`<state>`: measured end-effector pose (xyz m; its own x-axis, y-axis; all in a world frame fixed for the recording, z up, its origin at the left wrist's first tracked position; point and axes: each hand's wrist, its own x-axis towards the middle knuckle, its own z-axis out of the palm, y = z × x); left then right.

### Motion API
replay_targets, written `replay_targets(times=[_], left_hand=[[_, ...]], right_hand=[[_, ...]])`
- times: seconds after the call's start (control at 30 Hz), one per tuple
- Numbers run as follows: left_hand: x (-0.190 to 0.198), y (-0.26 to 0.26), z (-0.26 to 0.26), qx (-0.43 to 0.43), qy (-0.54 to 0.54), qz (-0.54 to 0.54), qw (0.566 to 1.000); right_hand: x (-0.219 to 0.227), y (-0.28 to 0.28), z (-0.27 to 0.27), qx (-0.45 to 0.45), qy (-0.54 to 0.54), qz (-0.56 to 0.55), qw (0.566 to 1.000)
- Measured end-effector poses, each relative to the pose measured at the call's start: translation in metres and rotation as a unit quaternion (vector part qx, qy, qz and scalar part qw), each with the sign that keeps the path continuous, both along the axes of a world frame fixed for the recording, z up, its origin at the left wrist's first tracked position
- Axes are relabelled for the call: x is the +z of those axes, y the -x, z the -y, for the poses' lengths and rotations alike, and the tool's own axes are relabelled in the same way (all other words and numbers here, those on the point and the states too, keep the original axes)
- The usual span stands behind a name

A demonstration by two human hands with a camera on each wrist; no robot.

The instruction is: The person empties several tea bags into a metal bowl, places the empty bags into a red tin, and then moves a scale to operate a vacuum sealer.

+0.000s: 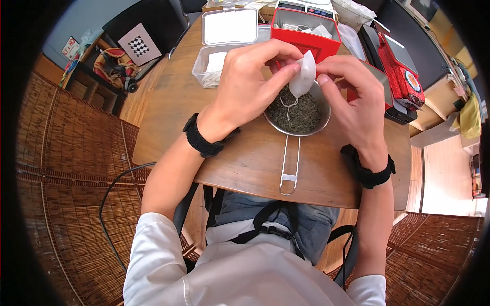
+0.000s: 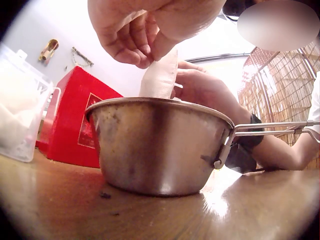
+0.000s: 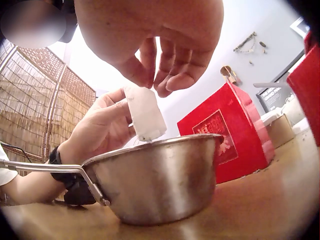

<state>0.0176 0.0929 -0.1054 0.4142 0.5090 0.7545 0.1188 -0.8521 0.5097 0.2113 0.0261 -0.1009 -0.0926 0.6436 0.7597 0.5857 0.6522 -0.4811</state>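
A white tea bag (image 1: pixel 304 77) with a string hanging from it is held upright above a metal cup (image 2: pixel 160 145) with a folding wire handle (image 1: pixel 289 176). Dark dried tea leaves (image 1: pixel 295 117) fill much of the cup. My left hand (image 1: pixel 244 84) pinches one edge of the bag between thumb and fingers. From the other side, my right hand (image 1: pixel 357 94) pinches at the bag's upper edge with thumb and index fingertips. In the right wrist view the bag's lower end (image 3: pixel 150 135) hangs at the cup's rim, with dark specks at its bottom.
Behind the hands stands a red box (image 1: pixel 306 43) with white bags inside. A clear plastic container (image 1: pixel 204 66) with white contents and an open lid (image 1: pixel 229 26) is at the back left. Red packaging (image 1: pixel 408 84) lies at the right table edge. A few crumbs (image 2: pixel 105 195) lie beside the cup.
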Motion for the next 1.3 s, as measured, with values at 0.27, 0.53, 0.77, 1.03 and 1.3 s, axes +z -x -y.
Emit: replay_targets(times=[0.27,0.53,0.77,1.03,1.3], left_hand=[[-0.0015,-0.0015,-0.0011,-0.015,-0.019,0.007,1.000],[-0.0035,-0.0018,-0.0020,-0.015,0.010,-0.002,1.000],[-0.0025,-0.0034,-0.0019,-0.019,-0.022,0.024,0.999],[0.0012,-0.0025,0.0019,-0.018,0.033,0.005,0.999],[-0.0070,-0.0029,-0.0055,-0.024,-0.029,-0.035,0.999]], right_hand=[[-0.0008,-0.0008,0.0010,0.003,0.034,0.028,0.999],[0.0012,0.0065,0.0025,-0.015,0.052,-0.010,0.998],[0.0006,-0.0020,0.0011,-0.011,0.050,0.002,0.999],[0.0020,0.0002,0.0033,-0.033,0.055,-0.015,0.998],[-0.0009,0.0002,0.0005,-0.013,0.031,-0.006,0.999]])
